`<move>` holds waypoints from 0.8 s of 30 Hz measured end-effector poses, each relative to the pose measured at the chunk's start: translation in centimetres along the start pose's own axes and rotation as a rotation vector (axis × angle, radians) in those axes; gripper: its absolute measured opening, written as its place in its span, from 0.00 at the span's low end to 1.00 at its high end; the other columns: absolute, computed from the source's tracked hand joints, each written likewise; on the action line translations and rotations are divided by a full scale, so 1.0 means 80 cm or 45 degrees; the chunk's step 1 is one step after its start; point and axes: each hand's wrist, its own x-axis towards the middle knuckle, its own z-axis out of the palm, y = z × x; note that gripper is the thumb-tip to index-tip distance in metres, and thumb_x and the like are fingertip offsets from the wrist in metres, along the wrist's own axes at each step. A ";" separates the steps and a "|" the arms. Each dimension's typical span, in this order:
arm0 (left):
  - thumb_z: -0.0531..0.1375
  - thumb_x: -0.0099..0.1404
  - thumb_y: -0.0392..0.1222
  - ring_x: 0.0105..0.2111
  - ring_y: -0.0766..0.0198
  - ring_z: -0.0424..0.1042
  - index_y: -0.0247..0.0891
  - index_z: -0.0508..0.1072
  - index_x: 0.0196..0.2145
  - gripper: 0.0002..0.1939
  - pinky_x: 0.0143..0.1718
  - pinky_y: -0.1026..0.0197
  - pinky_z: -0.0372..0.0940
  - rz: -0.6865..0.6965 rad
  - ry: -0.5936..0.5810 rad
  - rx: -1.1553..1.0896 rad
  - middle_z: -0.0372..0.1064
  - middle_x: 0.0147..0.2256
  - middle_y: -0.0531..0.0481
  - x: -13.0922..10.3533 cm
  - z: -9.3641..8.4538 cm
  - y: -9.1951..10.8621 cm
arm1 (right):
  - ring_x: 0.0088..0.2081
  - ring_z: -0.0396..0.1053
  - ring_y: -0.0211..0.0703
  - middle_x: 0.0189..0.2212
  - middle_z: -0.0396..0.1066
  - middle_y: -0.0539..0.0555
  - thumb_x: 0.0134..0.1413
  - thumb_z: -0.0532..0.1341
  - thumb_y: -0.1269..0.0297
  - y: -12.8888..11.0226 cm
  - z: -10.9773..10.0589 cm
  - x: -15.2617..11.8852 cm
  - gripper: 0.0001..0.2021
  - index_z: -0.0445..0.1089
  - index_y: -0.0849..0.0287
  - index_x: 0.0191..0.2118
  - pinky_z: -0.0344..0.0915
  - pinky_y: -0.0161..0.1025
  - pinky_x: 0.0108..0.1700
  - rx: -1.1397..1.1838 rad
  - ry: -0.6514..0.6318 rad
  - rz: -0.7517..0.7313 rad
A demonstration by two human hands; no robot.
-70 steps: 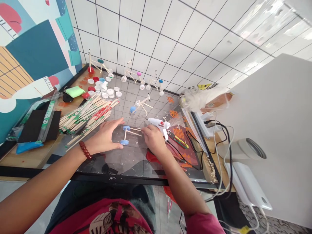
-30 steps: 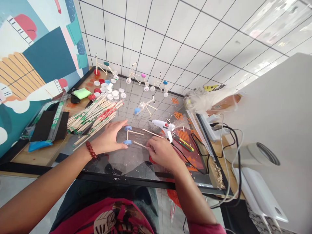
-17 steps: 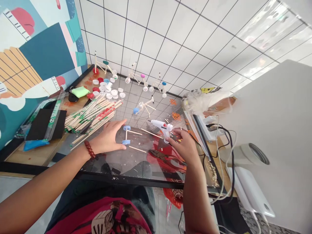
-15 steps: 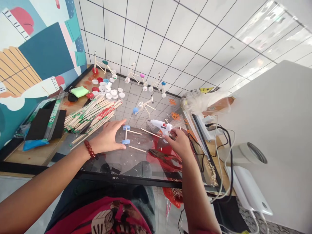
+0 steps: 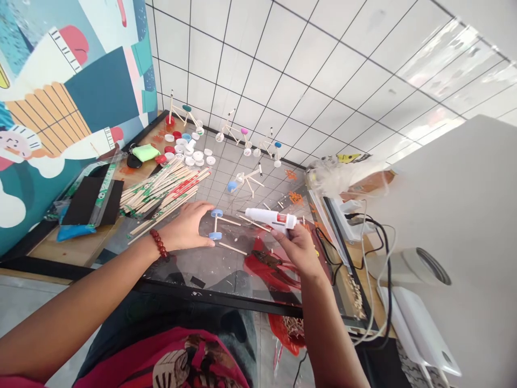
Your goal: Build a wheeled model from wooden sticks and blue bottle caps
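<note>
My right hand [image 5: 301,249] is wrapped round the handle of a white hot glue gun [image 5: 266,217], its nozzle pointing left. My left hand [image 5: 189,226] has thumb and forefinger spread about a small frame of two blue bottle caps [image 5: 215,236] joined by a short wooden stick. The fingertips are close to the caps' outer edges; whether they touch, I cannot tell. Another stick [image 5: 230,220] runs right from this frame. Below it lies a loose stick [image 5: 233,248], and a further stick [image 5: 254,223] lies under the glue gun's nozzle.
Pliers [image 5: 269,260] lie near the right hand. Chopsticks [image 5: 161,188] are heaped at left, with bottle caps [image 5: 197,156] behind. Several stick-and-cap models, one with a light-blue cap [image 5: 231,186], stand farther back. Cables [image 5: 379,237] and a power strip [image 5: 351,221] are at right.
The glue gun has been raised and turned, its nozzle now closer to the blue-capped frame. My left fingers have come nearer to the caps. The whole view has shifted slightly.
</note>
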 end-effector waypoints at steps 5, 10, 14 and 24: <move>0.73 0.46 0.48 0.63 0.40 0.62 0.41 0.69 0.57 0.40 0.65 0.41 0.55 0.010 0.011 -0.001 0.65 0.60 0.38 0.001 0.002 -0.001 | 0.39 0.75 0.46 0.40 0.79 0.55 0.62 0.61 0.56 -0.018 0.018 0.002 0.15 0.73 0.58 0.50 0.71 0.43 0.45 0.010 -0.246 -0.093; 0.73 0.47 0.48 0.63 0.41 0.61 0.41 0.68 0.58 0.40 0.65 0.42 0.54 -0.012 -0.026 0.018 0.64 0.61 0.39 0.001 0.000 0.002 | 0.43 0.75 0.47 0.43 0.78 0.56 0.65 0.57 0.58 -0.022 0.030 0.004 0.14 0.72 0.58 0.50 0.71 0.43 0.48 -0.084 -0.291 -0.212; 0.73 0.47 0.47 0.64 0.41 0.60 0.40 0.68 0.58 0.40 0.66 0.42 0.53 -0.025 -0.044 0.029 0.63 0.61 0.38 0.001 0.000 0.003 | 0.41 0.75 0.46 0.41 0.78 0.57 0.66 0.56 0.60 -0.025 0.035 0.004 0.12 0.71 0.59 0.48 0.71 0.42 0.46 -0.157 -0.300 -0.285; 0.74 0.46 0.46 0.63 0.41 0.61 0.40 0.69 0.56 0.39 0.65 0.42 0.53 -0.004 -0.021 0.022 0.64 0.60 0.39 0.001 0.002 0.000 | 0.42 0.75 0.47 0.42 0.78 0.58 0.65 0.56 0.62 -0.022 0.038 0.001 0.10 0.70 0.57 0.48 0.71 0.44 0.47 -0.226 -0.279 -0.323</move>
